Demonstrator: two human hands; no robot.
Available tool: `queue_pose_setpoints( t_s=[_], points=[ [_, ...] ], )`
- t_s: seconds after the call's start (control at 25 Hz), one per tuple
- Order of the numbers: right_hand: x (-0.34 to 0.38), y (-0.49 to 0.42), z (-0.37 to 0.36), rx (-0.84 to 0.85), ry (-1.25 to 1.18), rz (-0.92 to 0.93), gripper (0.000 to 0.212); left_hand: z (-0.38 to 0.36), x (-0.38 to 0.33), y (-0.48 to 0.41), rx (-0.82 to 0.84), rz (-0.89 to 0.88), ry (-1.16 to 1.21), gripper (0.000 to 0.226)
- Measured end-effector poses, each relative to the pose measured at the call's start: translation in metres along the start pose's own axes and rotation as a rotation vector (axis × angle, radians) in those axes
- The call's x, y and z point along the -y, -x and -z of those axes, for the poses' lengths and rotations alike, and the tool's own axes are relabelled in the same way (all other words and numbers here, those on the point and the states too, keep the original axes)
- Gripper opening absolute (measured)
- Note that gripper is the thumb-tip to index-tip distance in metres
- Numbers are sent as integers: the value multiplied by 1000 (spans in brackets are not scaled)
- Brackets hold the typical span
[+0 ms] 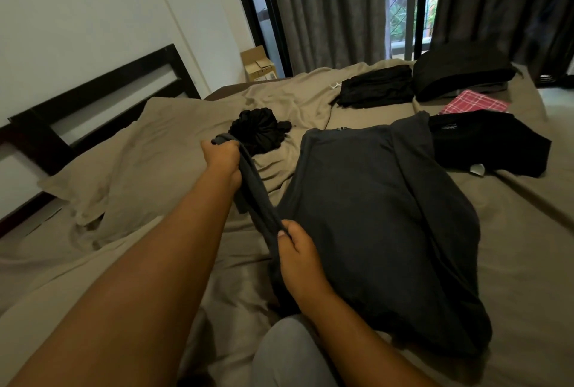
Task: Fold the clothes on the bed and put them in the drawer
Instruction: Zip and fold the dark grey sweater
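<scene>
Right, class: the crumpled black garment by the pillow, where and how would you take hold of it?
Pinch the raised folds at the top of the crumpled black garment, coming down from above. It lies bunched in a mound, with no hem or sleeve clearly showing, so a top pinch seems surest.

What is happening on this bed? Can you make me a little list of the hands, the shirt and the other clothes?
dark grey shirt: spread on the bed, folding not finished
left hand: grips the shirt's bunched far end, lifted off the bed
right hand: pinches the same edge, nearer the person
crumpled black garment: just beyond the left hand
black shirt: flat, right of the grey one
folded black clothes: far side of the bed
pink checked cloth: near them
drawer: not in view
</scene>
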State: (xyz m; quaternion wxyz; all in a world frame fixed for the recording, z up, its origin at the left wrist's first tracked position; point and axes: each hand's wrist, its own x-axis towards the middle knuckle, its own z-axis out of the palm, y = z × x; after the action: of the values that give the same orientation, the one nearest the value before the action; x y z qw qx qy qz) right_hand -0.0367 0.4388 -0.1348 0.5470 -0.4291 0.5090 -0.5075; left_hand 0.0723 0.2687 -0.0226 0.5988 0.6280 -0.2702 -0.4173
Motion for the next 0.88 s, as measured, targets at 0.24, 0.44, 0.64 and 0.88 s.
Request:
queue_pose_setpoints(
  t_s=[0.24, 0.44, 0.64, 0.88],
  points=[
    [3, -35, 49, 65, -205, -243, 32, -90, 18, 5, 256, -613, -640, 65],
    [-37, -61, 65, 112, -229, -401, 32, -144, 98, -34, 728, -538, -1304, 87],
    [-47, -76, 69, 108, -271, -502, 32, -140, 145, -61, 555, -426, -1150, 48],
    [2, -127, 93, -143, 690, -103, 55, -131, 145, -81, 443, -437, -1090, 38]
  ],
)
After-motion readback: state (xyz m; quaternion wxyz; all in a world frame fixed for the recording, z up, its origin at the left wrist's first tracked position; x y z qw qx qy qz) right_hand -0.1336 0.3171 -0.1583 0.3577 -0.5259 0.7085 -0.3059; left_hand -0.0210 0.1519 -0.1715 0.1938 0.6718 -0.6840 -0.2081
